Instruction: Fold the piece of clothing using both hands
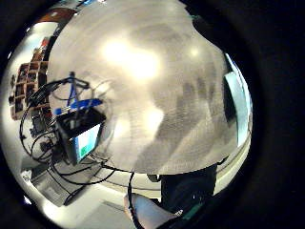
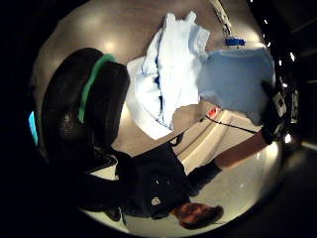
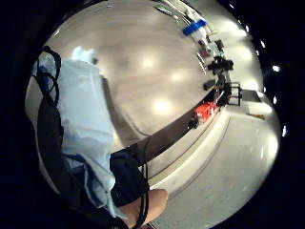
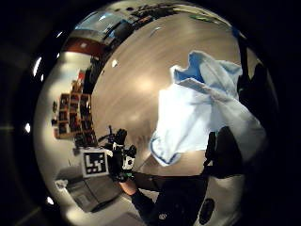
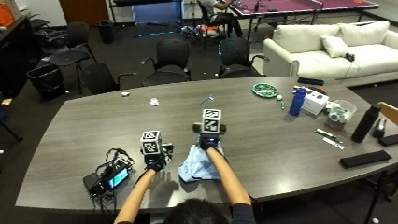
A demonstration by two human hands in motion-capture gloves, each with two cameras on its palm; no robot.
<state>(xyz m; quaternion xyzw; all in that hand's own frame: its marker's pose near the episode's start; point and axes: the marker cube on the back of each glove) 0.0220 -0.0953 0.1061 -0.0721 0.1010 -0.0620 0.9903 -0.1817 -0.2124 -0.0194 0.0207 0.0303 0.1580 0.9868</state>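
The light blue garment (image 5: 198, 167) lies bunched near the surface's (image 5: 261, 126) front edge, bare wood beyond it, its length running toward the person. The right hand (image 5: 209, 142) pinches its far end; the left hand (image 5: 155, 162) hovers flat, fingers spread, beside it.

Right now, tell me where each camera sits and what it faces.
Outside view: above and behind the head, over table, pale blue garment, left hand, right hand.
Left little-finger palm: bare tabletop, a forearm.
Left thumb palm: garment, a gloved hand.
Right little-finger palm: garment, a forearm.
Right thumb palm: garment, other hand.
Shared: the garment.
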